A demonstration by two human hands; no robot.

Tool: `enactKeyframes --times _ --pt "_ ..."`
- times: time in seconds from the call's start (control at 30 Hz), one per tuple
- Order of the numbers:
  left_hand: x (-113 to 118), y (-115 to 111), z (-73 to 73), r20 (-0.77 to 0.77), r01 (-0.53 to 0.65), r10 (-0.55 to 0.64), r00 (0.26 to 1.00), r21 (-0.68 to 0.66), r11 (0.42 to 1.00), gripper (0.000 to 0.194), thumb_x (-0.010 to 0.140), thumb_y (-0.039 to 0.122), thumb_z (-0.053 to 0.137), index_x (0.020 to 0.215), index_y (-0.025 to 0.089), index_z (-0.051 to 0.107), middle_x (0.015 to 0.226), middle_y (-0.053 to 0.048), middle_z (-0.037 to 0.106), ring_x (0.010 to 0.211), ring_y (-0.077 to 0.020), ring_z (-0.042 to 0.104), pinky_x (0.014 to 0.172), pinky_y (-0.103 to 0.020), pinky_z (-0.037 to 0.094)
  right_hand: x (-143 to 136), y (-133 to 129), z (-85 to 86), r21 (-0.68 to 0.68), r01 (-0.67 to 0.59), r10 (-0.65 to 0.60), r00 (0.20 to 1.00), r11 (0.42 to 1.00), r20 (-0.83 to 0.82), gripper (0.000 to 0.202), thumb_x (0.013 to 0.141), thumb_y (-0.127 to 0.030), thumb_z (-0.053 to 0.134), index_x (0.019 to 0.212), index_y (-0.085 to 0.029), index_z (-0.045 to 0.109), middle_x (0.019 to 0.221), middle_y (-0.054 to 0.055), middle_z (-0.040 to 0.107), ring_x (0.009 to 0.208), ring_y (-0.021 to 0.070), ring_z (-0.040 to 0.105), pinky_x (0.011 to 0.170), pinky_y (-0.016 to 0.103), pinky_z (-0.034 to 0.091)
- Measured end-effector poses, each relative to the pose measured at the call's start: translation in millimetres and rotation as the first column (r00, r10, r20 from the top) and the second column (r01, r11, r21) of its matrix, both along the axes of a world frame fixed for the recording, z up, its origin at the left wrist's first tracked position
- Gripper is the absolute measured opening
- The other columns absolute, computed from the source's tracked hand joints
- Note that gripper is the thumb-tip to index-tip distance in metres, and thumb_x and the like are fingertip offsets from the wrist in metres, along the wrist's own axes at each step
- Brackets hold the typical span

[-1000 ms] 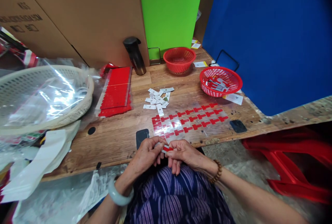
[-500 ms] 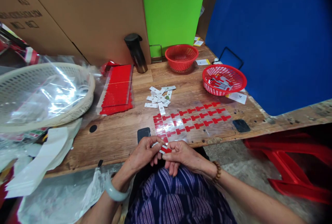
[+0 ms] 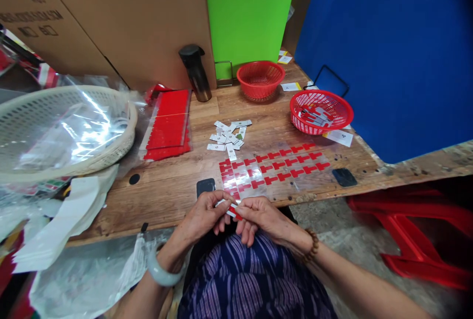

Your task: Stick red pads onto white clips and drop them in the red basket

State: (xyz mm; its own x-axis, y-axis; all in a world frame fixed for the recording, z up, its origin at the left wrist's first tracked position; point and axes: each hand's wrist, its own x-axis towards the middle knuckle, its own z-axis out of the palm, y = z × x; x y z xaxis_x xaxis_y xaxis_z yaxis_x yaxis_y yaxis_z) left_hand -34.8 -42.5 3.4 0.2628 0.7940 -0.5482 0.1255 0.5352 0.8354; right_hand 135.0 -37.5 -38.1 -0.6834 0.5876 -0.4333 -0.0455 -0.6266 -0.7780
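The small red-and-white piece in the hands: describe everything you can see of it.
The small red-and-white piece looks like a thin, narrow strip, perhaps card or plastic; I cannot tell which. White shows beside a red area on its visible face. It slants, dropping toward the right of the picture. The left hand and right hand pinch it from either side, their fingers hiding its ends. It is held up near the front edge of the table. Any print is too small to read.
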Motion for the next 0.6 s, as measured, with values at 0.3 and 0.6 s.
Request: enactKeyframes --times 0.3,0.6 --pt "-1 -5 -5.8 0.035 -0.007 0.008 0.999 -0.015 1.0 0.038 0.072 0.048 0.061 0.082 0.012 0.057 0.049 0.005 0.054 0.034 -0.0048 0.045 0.033 -0.015 0.035 -3 -6 1.1 -0.045 0.043 -0.044 0.999 0.998 -0.02 0.038 0.071 -0.047 0.067 0.075 -0.011 0.055 0.057 0.003 0.064 0.042 0.011 0.06 0.038 0.018 0.048" --pt "0 -9 -11.9 -0.007 -0.061 0.061 0.998 0.046 0.997 0.036 0.077 0.046 0.056 0.088 0.012 0.057 0.047 0.005 0.053 0.034 -0.0054 0.045 0.034 -0.015 0.036 -10 -8 1.1 0.004 0.147 -0.147 0.989 0.989 0.012 0.035 0.069 -0.044 0.07 0.072 -0.014 0.052 0.054 -0.002 0.061 0.036 0.0079 0.054 0.033 0.015 0.042"
